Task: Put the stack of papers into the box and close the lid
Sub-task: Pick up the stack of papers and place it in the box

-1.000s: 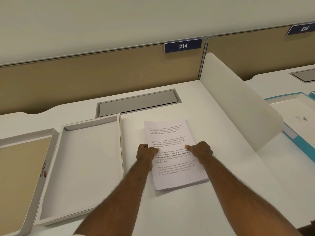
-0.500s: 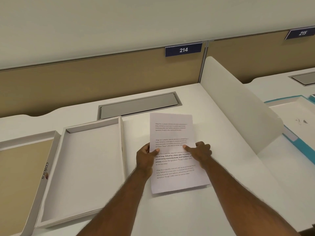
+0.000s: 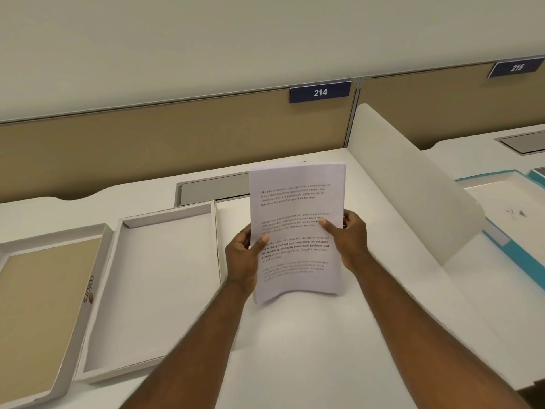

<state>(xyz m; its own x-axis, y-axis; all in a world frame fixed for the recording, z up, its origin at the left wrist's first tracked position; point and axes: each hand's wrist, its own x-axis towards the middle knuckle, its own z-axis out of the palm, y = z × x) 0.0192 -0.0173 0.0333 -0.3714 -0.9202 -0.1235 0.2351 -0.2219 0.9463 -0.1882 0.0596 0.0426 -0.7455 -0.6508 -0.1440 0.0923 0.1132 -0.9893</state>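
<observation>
White counter [image 3: 309, 335] is carrying an open white box [image 3: 153, 290] with its tan-lined lid [image 3: 38, 314] lying beside it at left. Stack of papers [image 3: 298, 228] is being held above the counter, right of the box, left hand [image 3: 243, 255] and right hand [image 3: 348, 237] each keeping a closed grip on one side edge.
</observation>
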